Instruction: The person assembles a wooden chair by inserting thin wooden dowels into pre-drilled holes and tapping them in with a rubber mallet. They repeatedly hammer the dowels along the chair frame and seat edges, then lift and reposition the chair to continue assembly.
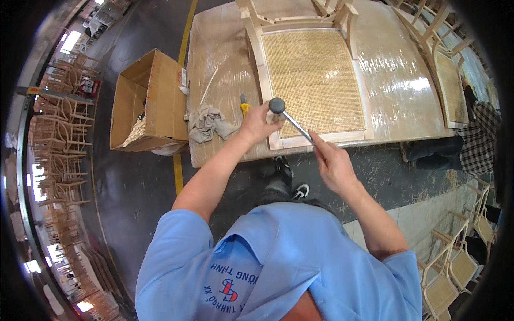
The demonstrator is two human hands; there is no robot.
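My right hand (335,166) is closed round the handle of a mallet (294,123) with a round black head and a silver shaft. That head is over the near left corner of a pale wooden chair (357,91), beside my left hand. The chair lies on the table with its woven cane panel (310,80) facing up. At the same corner, my left hand (256,125) has its fingers curled in against the frame. The mallet head covers part of those fingertips, and what they pinch is hidden.
Plastic film wraps the tabletop (399,59). Left of my hand lie a grey rag (209,124) and a yellow-and-grey tool (244,105). An open cardboard box (166,101) stands off the table's left side. Another chair (450,88) and a person in a checked shirt (480,139) are at the right.
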